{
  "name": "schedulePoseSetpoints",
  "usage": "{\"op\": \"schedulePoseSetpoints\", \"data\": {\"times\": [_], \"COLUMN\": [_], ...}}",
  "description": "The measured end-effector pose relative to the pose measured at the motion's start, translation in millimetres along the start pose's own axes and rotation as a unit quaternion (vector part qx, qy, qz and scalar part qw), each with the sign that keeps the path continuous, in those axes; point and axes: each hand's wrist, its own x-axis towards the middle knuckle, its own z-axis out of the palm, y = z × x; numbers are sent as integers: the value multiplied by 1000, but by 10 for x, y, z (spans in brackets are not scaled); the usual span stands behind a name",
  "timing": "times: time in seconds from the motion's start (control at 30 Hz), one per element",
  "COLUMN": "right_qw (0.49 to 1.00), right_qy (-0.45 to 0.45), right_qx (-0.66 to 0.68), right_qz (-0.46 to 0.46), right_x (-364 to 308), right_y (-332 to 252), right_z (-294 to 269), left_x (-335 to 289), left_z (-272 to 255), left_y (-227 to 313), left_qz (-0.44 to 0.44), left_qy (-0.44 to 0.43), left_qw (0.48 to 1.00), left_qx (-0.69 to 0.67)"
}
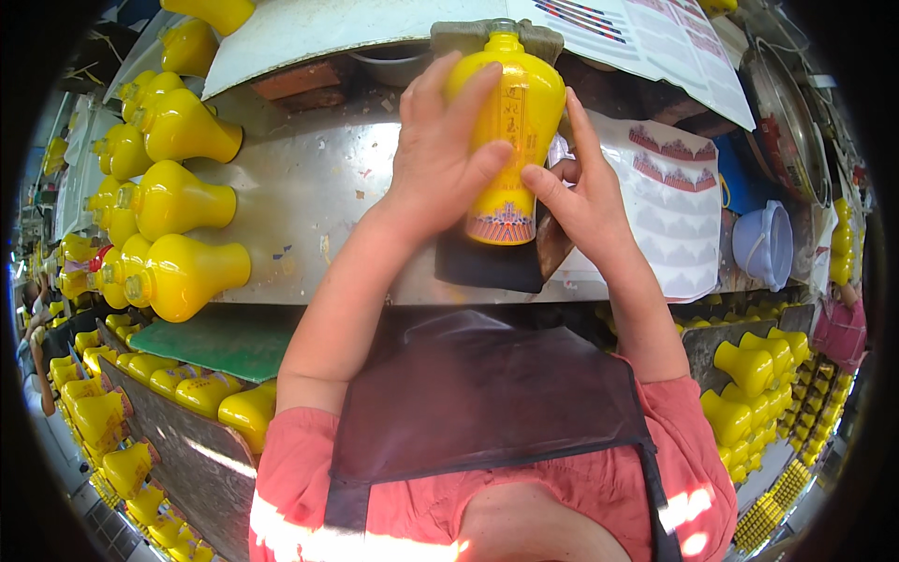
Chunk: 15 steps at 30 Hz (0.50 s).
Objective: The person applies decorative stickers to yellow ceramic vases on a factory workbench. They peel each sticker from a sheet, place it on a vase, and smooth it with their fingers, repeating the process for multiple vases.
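Note:
A glossy yellow bottle (pixel 530 103) lies between my hands, its neck pointing away and resting by a grey cloth pad (pixel 453 36). Dark vertical lettering runs down its front, and a patterned blue and red decal band (pixel 503 226) circles the base end. My left hand (pixel 433 150) grips the left side, fingers along the shoulder and thumb pressed on the front. On the other side, my right hand (pixel 592 192) holds the bottle with its thumb near the lower front and fingers along the edge. Below the base lies a black cloth (pixel 482 270).
Several plain yellow bottles (pixel 178 201) lie at the left of the metal table (pixel 318 197). Decal sheets (pixel 670 215) are on the right, beside a pale blue bucket (pixel 763 245). A white board (pixel 318 33) spans the back. More yellow bottles (pixel 749 365) stand at lower right.

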Motion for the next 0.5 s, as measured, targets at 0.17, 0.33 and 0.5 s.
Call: {"op": "schedulePoseSetpoints", "data": {"times": [0.17,0.33,0.5], "right_qw": [1000,999,999], "right_qy": [-5,-9,13], "right_qx": [8,32,24], "right_qz": [-8,21,24], "right_x": [-4,-15,21], "right_y": [-2,3,-52], "right_z": [-11,12,-71], "left_x": [8,6,-6], "left_z": [-19,-25,-23], "left_y": [-3,9,27], "left_qz": [8,0,-7], "left_qy": [-9,-11,-13], "left_qw": [1000,1000,1000], "left_qx": [14,12,19]}}
